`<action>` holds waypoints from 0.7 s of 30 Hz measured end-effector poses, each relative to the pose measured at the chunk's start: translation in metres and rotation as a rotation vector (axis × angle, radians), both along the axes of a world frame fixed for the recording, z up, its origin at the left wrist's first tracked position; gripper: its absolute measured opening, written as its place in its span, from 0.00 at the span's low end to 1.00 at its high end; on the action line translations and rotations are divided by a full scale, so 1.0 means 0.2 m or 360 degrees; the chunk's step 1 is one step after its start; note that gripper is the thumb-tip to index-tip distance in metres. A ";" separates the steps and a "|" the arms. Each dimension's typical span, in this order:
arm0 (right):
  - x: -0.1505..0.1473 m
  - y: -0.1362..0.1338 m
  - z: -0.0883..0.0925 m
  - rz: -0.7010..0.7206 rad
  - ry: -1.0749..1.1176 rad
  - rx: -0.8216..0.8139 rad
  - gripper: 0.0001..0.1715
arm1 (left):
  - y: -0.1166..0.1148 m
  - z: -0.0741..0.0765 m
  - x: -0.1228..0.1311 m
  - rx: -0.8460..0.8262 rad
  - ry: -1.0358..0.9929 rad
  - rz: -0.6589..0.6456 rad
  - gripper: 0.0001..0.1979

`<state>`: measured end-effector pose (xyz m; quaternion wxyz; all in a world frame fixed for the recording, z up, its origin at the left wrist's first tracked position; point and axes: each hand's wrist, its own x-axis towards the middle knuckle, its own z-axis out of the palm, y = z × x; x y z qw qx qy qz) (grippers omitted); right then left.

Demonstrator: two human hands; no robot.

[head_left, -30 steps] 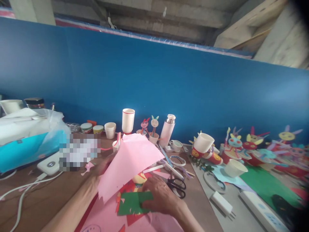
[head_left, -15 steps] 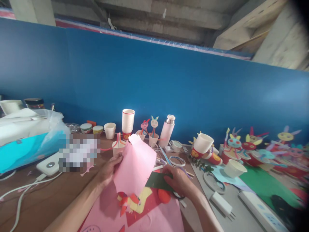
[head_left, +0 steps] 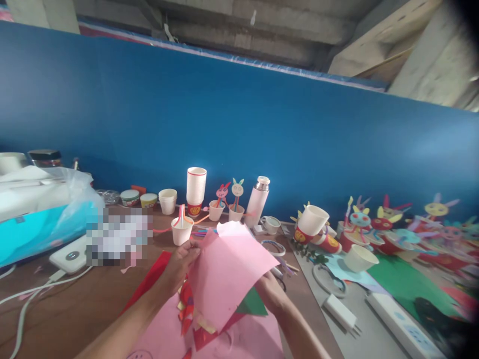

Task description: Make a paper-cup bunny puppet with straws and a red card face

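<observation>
A pink paper sheet (head_left: 232, 269) with a cut, uneven outline is raised and tilted above the table. My left hand (head_left: 185, 259) pinches its left edge between thumb and fingers. My right hand (head_left: 271, 291) is at the sheet's right side, partly beneath it, with its fingers hidden, so its grip cannot be made out. Just below that hand, a green piece of paper (head_left: 254, 302) pokes out from under the sheet. Red and orange paper scraps (head_left: 186, 309) lie under its left side, on a larger pink sheet (head_left: 258, 334).
Beyond my hands stand a paper cup with strips (head_left: 182, 232), a cup stack (head_left: 196, 187), two cup figures and a pink thermos (head_left: 258, 202). Several cup figures (head_left: 385, 227) crowd the right, near a power strip (head_left: 404, 324). At left are a power bank (head_left: 69, 255), cables and a bag (head_left: 52, 219).
The pink sheet has swung rightward and now covers most of the scraps. My right hand has moved lower, from the green paper to beneath the sheet's right side. Red paper shows at left.
</observation>
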<state>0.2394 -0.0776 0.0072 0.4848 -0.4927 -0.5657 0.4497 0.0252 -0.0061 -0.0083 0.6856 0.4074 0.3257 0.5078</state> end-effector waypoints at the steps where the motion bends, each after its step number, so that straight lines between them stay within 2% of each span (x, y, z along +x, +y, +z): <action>1: 0.01 0.00 0.01 0.0083 0.0143 -0.0012 0.28 | 0.00 0.00 0.00 0.0018 0.0033 0.0047 0.09; 3: 0.01 -0.01 0.05 0.0314 0.0367 -0.0001 0.32 | 0.01 -0.01 0.00 0.0062 0.0110 0.0148 0.09; 5: -0.01 0.00 0.06 0.0384 0.0416 0.0025 0.34 | 0.01 -0.02 0.00 0.0114 0.0201 0.0220 0.08; 7: -0.04 0.01 0.05 0.0195 0.0385 -0.0037 0.32 | 0.01 -0.01 -0.01 0.0159 0.0295 0.0226 0.08; 10: -0.02 0.05 0.03 -0.0225 0.0406 -0.0134 0.26 | 0.01 0.01 -0.02 0.0196 0.0396 0.0156 0.11; 12: 0.05 0.07 0.03 -0.0362 0.0441 -0.0087 0.24 | 0.01 0.05 -0.06 0.0250 0.0482 0.0079 0.13; 13: 0.11 0.07 0.04 -0.0345 0.0426 -0.0088 0.23 | 0.02 0.07 -0.08 0.0364 0.0610 -0.0066 0.14; 16: 0.33 0.05 0.09 -0.0349 0.0290 -0.0197 0.23 | 0.03 0.10 -0.16 0.0660 0.1190 -0.0360 0.16; 18: 0.46 0.03 0.10 -0.0431 0.0142 -0.0211 0.24 | 0.04 0.09 -0.19 0.0768 0.1462 -0.0482 0.13; 21: 0.60 0.04 0.07 -0.0630 -0.0297 -0.0243 0.23 | 0.03 0.07 -0.21 0.0824 0.1629 -0.0609 0.08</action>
